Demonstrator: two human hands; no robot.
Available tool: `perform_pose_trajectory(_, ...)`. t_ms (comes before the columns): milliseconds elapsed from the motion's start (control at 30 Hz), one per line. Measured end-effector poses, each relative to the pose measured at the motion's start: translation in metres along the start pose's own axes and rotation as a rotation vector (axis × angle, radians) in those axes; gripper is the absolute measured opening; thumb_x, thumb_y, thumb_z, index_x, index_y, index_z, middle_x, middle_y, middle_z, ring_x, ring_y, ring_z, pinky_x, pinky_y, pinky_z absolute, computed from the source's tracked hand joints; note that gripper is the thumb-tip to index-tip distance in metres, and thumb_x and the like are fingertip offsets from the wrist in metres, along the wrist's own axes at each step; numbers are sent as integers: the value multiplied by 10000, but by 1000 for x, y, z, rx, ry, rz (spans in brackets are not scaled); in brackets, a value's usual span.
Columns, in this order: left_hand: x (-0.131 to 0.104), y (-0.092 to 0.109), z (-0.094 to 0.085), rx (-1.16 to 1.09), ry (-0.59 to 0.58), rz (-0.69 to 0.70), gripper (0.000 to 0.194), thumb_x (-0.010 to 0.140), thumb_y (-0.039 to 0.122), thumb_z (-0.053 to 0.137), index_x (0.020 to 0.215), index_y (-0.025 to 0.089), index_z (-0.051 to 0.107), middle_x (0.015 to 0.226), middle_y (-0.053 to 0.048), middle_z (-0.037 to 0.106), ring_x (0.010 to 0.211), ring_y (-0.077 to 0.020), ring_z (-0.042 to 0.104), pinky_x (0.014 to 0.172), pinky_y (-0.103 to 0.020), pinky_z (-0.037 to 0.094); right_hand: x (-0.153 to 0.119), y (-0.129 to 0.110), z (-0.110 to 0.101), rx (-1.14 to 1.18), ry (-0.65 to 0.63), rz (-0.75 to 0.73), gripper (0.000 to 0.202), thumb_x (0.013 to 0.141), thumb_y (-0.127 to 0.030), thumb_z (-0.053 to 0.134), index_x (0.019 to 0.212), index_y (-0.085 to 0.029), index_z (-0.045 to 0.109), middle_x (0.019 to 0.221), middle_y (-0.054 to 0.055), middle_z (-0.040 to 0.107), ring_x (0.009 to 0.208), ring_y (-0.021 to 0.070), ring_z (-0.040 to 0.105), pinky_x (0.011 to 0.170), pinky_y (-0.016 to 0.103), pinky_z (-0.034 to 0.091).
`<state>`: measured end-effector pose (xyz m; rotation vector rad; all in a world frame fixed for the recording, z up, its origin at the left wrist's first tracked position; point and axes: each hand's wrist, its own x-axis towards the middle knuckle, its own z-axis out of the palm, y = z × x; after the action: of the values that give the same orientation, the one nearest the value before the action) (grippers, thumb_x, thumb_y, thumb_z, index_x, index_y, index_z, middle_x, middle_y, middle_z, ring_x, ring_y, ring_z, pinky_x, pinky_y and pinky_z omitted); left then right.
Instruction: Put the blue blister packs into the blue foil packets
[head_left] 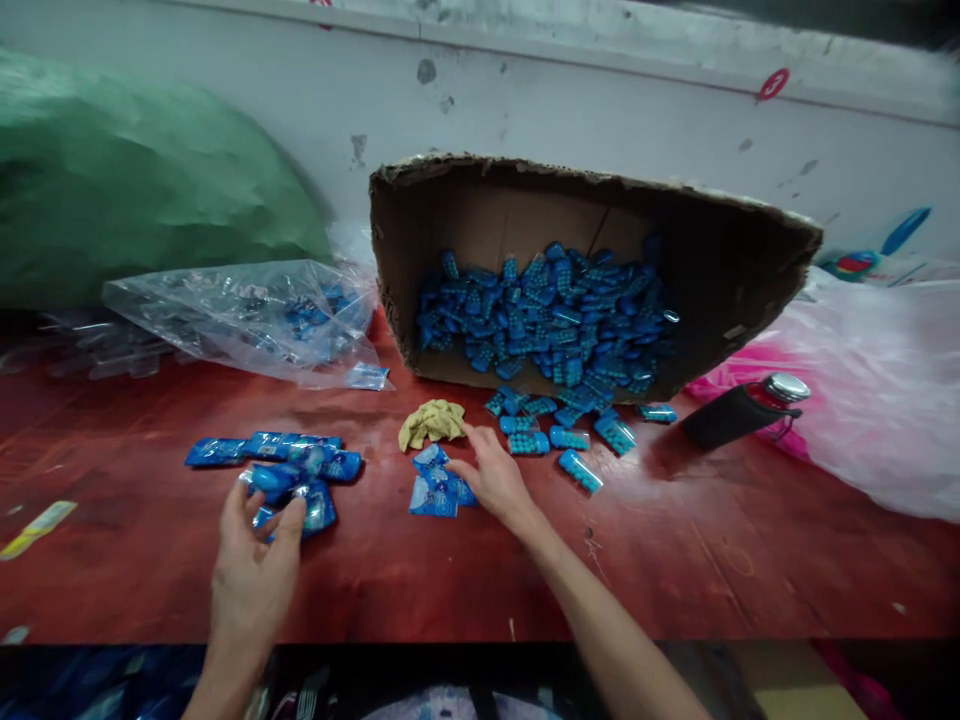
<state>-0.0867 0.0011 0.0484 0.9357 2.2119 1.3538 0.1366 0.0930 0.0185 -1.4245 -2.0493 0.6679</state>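
Observation:
My left hand (259, 545) is at the pile of blue filled packets (300, 462) on the left, its thumb and fingers curved around one blue packet (274, 480). My right hand (491, 470) has its fingers apart over the edge of some flat blue printed wrappers (435, 490), with nothing seen in its grasp. Just behind the wrappers lies a crumpled yellowish cloth (433, 424). Small clear containers with blue caps and blue beads (580, 471) lie loose to the right of my right hand, in front of the cardboard box.
A cardboard box (405, 290) lies open towards me, holding many blue containers. Left are a clear plastic bag (247, 315) and a green sack (150, 180). A dark bottle (731, 418) and pink-and-white bags (870, 390) are right. A yellow-white strip (39, 528) lies far left.

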Motion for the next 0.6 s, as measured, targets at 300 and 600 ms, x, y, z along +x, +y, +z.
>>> perform_pose_trajectory(300,-7,-8,85,240,-275,645,514,792,340,432,1260,137,369,1334,-168,387,1270,-270,274,1024,-434,235,61,3,25,-455,-127,24,262,862,-312,425,1103,-267,521,1006,40,546,814,176,570,659,269,400)
perform_pose_trajectory(600,44,-1,151,261,-411,578,553,761,364,477,1241,101,398,1340,-228,364,1271,-341,241,979,-533,219,5,-13,3,-523,-73,-39,384,806,-369,529,1167,-260,457,1004,63,555,897,226,505,717,319,387)
